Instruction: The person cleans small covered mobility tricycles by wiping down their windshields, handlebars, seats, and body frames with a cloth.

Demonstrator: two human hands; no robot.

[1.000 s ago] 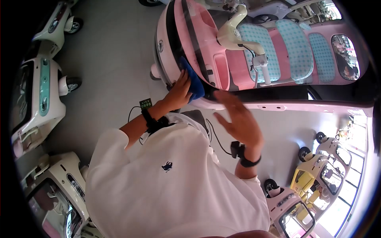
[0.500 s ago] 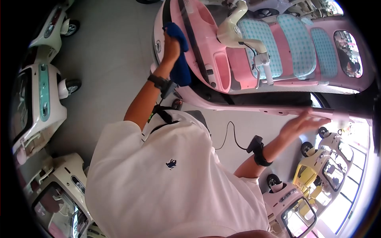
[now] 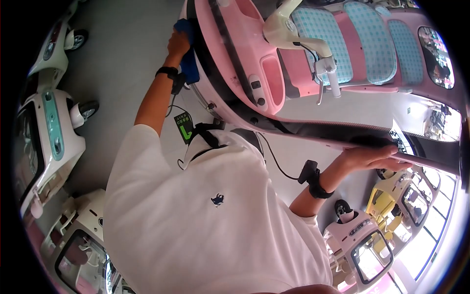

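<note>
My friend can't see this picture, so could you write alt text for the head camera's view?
A person's left hand holds a blue cloth at the front of a small pink vehicle while the right hand is at its side frame. Blue-checked seats show inside; more small vehicles stand around.

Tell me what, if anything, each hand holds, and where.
The left hand holds the cloth near its middle; the right hand is at the pink frame, its grip unclear.

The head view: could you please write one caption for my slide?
The left hand holds a blue cloth at the front of a pink vehicle; the right hand touches its side.
</note>
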